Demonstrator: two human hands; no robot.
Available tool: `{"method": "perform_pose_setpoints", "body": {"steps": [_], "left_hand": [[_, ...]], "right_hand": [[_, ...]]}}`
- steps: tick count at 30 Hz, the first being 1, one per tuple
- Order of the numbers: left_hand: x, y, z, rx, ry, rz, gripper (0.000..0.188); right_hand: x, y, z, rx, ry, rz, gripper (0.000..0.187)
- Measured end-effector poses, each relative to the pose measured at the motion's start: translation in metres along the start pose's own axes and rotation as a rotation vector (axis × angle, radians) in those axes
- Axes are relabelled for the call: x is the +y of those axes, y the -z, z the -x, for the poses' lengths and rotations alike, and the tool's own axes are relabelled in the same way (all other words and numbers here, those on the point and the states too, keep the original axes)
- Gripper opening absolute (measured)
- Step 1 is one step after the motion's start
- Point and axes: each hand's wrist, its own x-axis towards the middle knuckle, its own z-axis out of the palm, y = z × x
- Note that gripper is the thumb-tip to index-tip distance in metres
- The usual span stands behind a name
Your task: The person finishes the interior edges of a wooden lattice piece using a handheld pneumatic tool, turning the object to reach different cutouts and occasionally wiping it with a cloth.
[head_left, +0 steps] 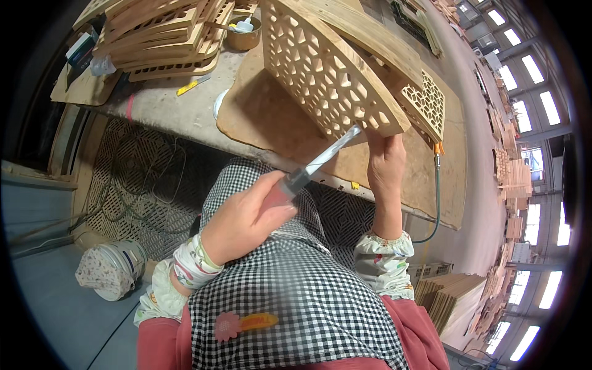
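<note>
My left hand [246, 216] grips the reddish handle of a chisel [320, 159], whose metal blade points up and right, its tip touching the near edge of a wooden lattice panel [320, 68]. The panel is cut through with a honeycomb pattern and stands tilted on a brown board. My right hand [386, 163] holds the panel's lower right corner from below, fingers wrapped on its edge. Behind it leans a second lattice piece [427, 105] with a finer pattern.
The brown board [265, 117] lies on a grey workbench [160, 105]. Stacked lattice panels [166, 34] and a small bowl [243, 34] sit at the back left. A green air hose [436, 191] hangs at the right. A bucket [114, 268] stands on the floor, with wood stacks [447, 296] at the lower right.
</note>
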Motion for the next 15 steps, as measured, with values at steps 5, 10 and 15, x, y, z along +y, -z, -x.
{"method": "perform_pose_setpoints", "body": {"steps": [5, 10, 15], "left_hand": [[0.025, -0.004, -0.02, 0.068, -0.099, -0.191, 0.058], [0.043, -0.006, -0.039, 0.145, -0.126, -0.319, 0.051], [0.044, -0.01, -0.045, 0.078, -0.07, -0.278, 0.047]], "right_hand": [[-0.016, -0.003, 0.004, -0.061, -0.084, 0.117, 0.028], [-0.015, -0.004, 0.018, -0.09, 0.057, 0.178, 0.024], [0.0, -0.006, 0.026, -0.085, 0.058, 0.199, 0.025]]}}
